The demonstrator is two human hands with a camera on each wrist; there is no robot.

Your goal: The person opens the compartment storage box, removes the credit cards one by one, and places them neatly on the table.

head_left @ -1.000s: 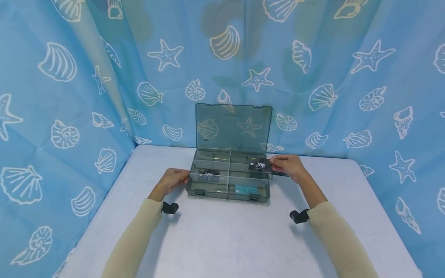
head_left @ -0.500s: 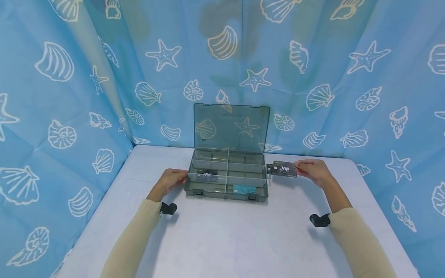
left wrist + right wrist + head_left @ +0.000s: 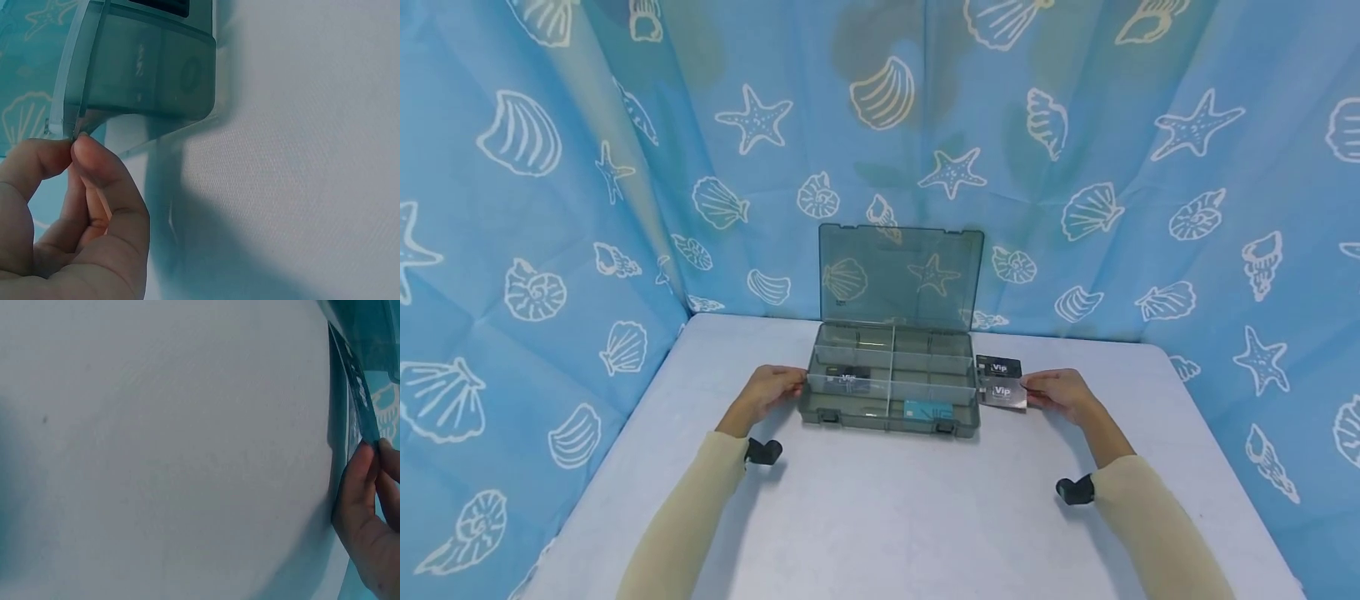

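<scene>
A smoky, see-through compartment box (image 3: 850, 411) lies on the table with its lid (image 3: 901, 275) raised at the back. My left hand (image 3: 769, 390) pinches the box's left rim between thumb and forefinger, seen close up in the left wrist view. Right of the box, my right hand (image 3: 1060, 392) pinches the edge of a grey Vip card (image 3: 1003, 393). The right wrist view shows that card edge-on, tilted, between thumb and fingers (image 3: 356, 475). Just behind it lies a black Vip card (image 3: 1000, 365). Inside the box are another dark Vip card (image 3: 847, 380) and a teal card (image 3: 928, 410).
Clear dividers (image 3: 891, 371) split the box into several compartments. The white-covered table (image 3: 910, 517) extends in front and to both sides. A blue shell-patterned curtain (image 3: 715, 150) hangs close behind and along the sides.
My right hand has drawn the grey card out of the box's right side, swung it rightward, then brought it down in front of the black card. The left hand stays at the rim.
</scene>
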